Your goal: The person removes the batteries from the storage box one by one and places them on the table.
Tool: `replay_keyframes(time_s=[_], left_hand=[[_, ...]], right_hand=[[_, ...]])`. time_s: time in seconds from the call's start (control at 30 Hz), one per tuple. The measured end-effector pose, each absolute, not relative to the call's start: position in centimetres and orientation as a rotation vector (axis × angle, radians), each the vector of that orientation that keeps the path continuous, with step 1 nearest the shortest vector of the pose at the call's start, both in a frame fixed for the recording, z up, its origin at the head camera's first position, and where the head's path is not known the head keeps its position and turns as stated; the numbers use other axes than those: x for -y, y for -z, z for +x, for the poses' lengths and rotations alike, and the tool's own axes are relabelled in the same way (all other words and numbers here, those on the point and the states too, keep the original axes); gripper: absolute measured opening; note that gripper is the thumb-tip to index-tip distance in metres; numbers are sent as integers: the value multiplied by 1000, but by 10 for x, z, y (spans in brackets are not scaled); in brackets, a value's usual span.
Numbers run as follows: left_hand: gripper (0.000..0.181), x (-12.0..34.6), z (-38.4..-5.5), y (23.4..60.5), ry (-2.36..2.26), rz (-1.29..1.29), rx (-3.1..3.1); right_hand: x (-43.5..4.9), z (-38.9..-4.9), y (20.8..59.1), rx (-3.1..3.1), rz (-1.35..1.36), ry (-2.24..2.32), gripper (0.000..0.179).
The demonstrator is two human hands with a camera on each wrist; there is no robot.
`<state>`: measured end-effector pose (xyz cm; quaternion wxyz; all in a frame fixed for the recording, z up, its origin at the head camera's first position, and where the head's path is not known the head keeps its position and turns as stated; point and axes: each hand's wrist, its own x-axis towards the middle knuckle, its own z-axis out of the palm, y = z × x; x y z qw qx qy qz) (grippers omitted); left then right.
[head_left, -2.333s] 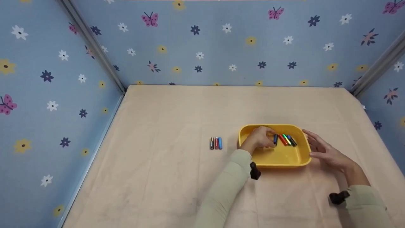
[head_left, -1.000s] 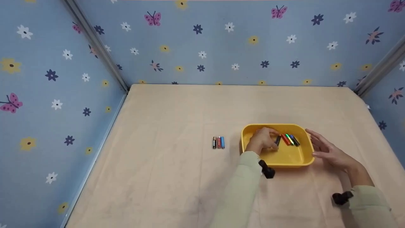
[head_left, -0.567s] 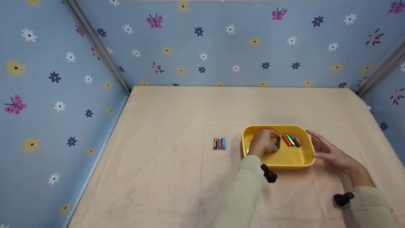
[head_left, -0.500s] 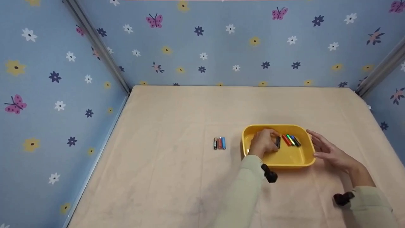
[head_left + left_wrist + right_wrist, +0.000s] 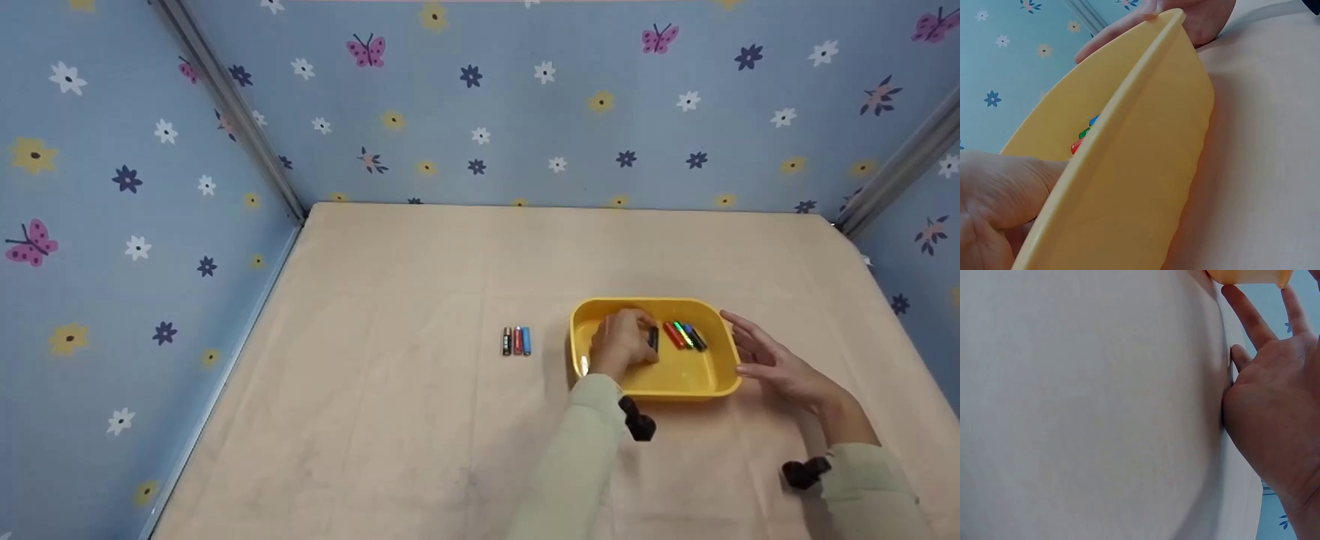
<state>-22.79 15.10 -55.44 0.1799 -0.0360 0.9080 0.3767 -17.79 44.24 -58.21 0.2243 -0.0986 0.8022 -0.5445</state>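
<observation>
A yellow plastic bin stands on the cloth-covered table. My left hand reaches down inside it, finger and thumb pinching a dark battery at its two ends. Just right of that lie a red battery, a green one and a dark one with a blue end, side by side on the bin's floor. The left wrist view hides the pinched battery behind the bin wall. My right hand rests straight fingertips against the bin's right end; in the right wrist view the fingers are spread.
Left of the bin, a black battery, a red-and-silver battery and a blue battery lie in a row on the beige cloth. Blue patterned panels enclose the table at the back and sides.
The pinched battery has shifted a little nearer to me and away from the red battery, tilting and straightening on the way. The right hand stays at the bin's end.
</observation>
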Motion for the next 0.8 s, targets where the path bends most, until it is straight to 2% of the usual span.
replay_keyframes(time_s=[0.8], left_hand=[[46, -147, -230, 556, -1086, -33, -2515]], right_hand=[[-441, -179, 583, -2183, -228, 1509, 97]])
